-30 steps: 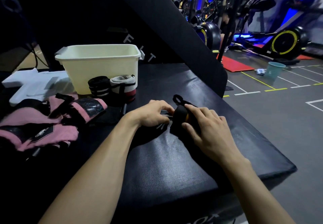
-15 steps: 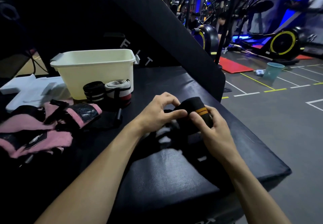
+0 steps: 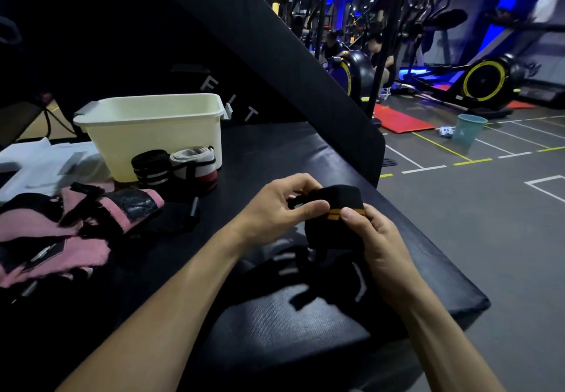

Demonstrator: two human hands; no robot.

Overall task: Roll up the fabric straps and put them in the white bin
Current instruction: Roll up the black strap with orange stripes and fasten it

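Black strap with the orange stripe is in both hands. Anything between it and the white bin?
Nothing blocks a lifted path: the black strap, held by the left hand and right hand, is up off the mat. Two rolled straps stand against the white bin's near wall, below its open rim.

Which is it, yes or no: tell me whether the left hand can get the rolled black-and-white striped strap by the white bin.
Probably not yet: the left hand grips the black orange-striped strap. Otherwise the path to the black-and-white rolled strap looks open.
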